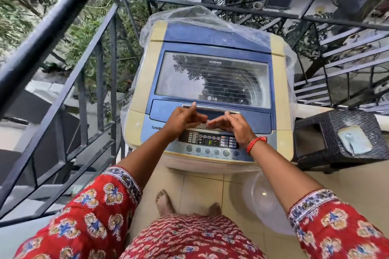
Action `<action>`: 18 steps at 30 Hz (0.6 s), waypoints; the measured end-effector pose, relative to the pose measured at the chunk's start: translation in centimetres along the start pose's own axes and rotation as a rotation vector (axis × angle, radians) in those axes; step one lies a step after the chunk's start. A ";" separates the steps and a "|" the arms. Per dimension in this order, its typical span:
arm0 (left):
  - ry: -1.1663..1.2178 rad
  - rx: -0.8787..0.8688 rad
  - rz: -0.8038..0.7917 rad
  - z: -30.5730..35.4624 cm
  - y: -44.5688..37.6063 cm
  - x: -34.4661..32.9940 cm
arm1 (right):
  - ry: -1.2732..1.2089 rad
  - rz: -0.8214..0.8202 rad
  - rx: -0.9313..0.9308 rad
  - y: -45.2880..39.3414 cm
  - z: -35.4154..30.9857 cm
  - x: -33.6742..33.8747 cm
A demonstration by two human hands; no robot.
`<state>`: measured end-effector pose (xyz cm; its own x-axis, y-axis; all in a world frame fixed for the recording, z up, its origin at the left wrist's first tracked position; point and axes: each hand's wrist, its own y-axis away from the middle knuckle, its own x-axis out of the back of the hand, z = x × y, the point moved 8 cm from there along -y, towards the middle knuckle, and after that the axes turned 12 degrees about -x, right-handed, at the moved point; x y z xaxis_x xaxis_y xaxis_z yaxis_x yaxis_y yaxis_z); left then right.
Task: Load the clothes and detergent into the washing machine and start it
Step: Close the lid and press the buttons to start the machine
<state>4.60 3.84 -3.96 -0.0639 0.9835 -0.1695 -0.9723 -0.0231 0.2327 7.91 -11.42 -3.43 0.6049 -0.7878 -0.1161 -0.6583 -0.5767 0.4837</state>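
Observation:
A top-loading washing machine (143,82), blue and cream, stands in front of me with its glass lid (212,78) closed. A silver lid handle (212,108) runs along the lid's front edge. The control panel (208,141) below it is lit and shows a green "F". My left hand (183,119) and my right hand (231,125) hover together above the panel, just before the handle, fingers apart and holding nothing. No clothes or detergent are in sight.
A clear plastic cover (200,17) is pushed to the machine's back. Black metal railing (63,33) closes the left and rear. A dark wicker stool (328,132) stands on the right. A clear plastic tub (265,200) sits on the tiled floor (202,189) by my bare feet.

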 end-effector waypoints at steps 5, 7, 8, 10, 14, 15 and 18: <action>-0.073 -0.006 -0.050 0.1 -0.5 -0.5 | 0.045 -0.078 -0.123 -0.4 -0.4 0.5; -0.098 -0.002 -0.080 0.2 -0.7 -1.0 | 0.054 -0.089 -0.141 -0.6 -0.4 0.5; -0.093 -0.001 -0.082 0.3 -0.8 -1.2 | 0.052 -0.087 -0.144 -0.6 -0.4 0.6; -0.089 0.003 -0.091 0.3 -1.1 -1.3 | 0.044 -0.079 -0.148 -0.8 -0.3 0.7; -0.079 0.012 -0.119 0.4 -1.0 -1.3 | 0.026 -0.080 -0.145 -0.8 -0.2 0.8; -0.079 0.010 -0.117 0.3 -1.0 -1.3 | 0.023 -0.076 -0.140 -0.8 -0.2 0.8; -0.075 0.010 -0.097 0.3 -0.8 -1.4 | 0.013 -0.057 -0.137 -0.8 -0.2 0.9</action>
<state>5.56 2.50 -3.62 0.0477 0.9917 -0.1196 -0.9707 0.0742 0.2284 9.10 -11.59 -3.76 0.6457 -0.7514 -0.1360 -0.5559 -0.5847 0.5908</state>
